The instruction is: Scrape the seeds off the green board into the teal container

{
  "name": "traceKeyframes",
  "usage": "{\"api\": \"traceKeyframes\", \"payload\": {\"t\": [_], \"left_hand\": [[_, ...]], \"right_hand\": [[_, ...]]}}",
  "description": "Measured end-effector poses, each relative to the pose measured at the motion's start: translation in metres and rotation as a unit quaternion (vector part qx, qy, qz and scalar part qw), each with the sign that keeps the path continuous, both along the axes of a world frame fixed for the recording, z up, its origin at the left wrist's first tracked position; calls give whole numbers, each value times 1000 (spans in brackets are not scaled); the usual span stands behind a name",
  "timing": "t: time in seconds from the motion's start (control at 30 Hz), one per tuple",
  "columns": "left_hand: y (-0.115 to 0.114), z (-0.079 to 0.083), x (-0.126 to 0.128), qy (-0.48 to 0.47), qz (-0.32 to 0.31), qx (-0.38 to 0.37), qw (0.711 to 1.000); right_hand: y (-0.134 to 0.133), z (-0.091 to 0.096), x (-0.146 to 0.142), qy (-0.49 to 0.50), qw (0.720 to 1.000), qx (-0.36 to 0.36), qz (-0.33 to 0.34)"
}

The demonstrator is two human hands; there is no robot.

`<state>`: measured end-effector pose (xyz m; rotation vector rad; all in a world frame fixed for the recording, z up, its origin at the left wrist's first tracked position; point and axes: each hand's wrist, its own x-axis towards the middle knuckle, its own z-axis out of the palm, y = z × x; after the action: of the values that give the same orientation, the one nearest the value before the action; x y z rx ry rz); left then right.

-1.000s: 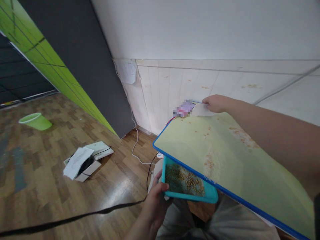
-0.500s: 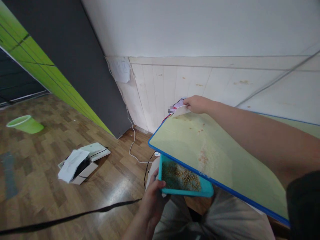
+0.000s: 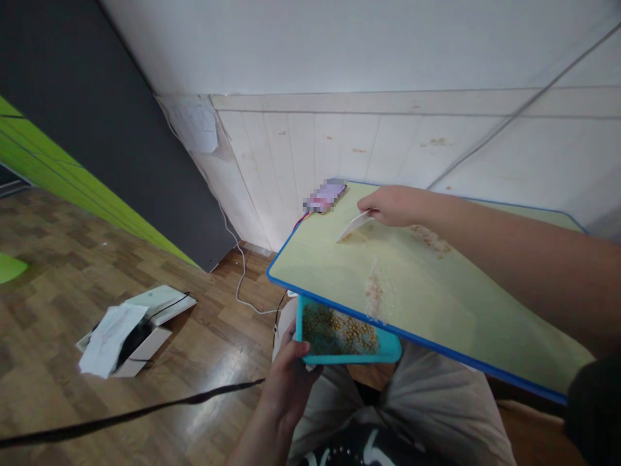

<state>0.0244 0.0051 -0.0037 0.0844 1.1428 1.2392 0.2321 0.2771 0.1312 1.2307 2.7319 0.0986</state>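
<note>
My left hand point(image 3: 290, 382) grips the near corner of a teal tray point(image 3: 383, 355) full of yellowish beans point(image 3: 339, 330), held just under the blue edge of a pale green table point(image 3: 436, 304). My right hand point(image 3: 394, 206) reaches over the tabletop, pinching a white card point(image 3: 353, 226) whose lower edge rests on the surface by a small heap of beans point(image 3: 347, 237). A streak of beans point(image 3: 373, 294) lies near the table's edge above the tray, and more scattered beans point(image 3: 429, 237) lie beside my right forearm.
A phone point(image 3: 328, 193) with a red cable lies at the table's far corner against the white panelled wall. On the wooden floor lie an open white box point(image 3: 130, 327) with papers, a white cable point(image 3: 240, 285) and a black strap point(image 3: 145, 411). My knees are below the tray.
My right hand has drawn the card back from the far corner by the phone toward the middle of the table, pushing beans along. The left hand keeps the tray under the edge.
</note>
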Motion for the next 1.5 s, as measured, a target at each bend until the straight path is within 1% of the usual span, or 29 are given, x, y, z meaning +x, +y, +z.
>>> {"api": "traceKeyframes", "payload": {"t": [0.1,0.2,0.37,0.43,0.5,0.57,0.6,0.67,0.73,0.8,0.87,0.97,1.07,1.17,1.27,1.37,1.5], "left_hand": [[1,0,0,0,-10,-5,1000],[1,-3,-1,0,-19,-10,1000],[2,-9,-1,3,-14,-14,1000],[3,-9,0,3,-18,-13,1000],[3,-10,1,3,-19,-15,1000],[4,-10,2,4,-18,-22,1000],[4,-10,2,4,-16,-24,1000],[4,-11,3,7,-16,-26,1000],[4,-11,3,11,-16,-28,999],[3,-11,4,14,-14,-32,999],[3,-9,4,15,-10,-33,999],[2,-7,5,15,-8,-31,999],[1,-4,5,13,-9,-28,999],[0,-4,4,12,-8,-26,1000],[0,-3,2,11,-11,-25,1000],[-1,-2,2,11,-18,-24,999],[0,-1,2,11,-25,-15,1000]], "right_hand": [[-18,-2,14,3,1000,-7,-2],[-35,-4,28,3,1000,-16,-5],[-64,-5,45,-3,1000,-26,-10],[-72,-4,50,0,1000,-29,-12],[-74,-2,54,13,999,-21,-26],[-66,0,59,36,997,8,-71],[-59,2,63,49,993,27,-102],[-34,5,72,76,981,60,-166],[-2,7,81,103,971,74,-203],[32,7,89,109,964,77,-228],[61,3,92,93,963,56,-246],[87,-4,88,76,962,41,-260],[95,-10,79,73,961,-1,-268],[94,-12,72,85,957,-52,-271],[91,-13,69,95,956,-88,-263],[84,-13,68,98,955,-126,-251],[67,-11,64,113,945,-183,-246]]}}
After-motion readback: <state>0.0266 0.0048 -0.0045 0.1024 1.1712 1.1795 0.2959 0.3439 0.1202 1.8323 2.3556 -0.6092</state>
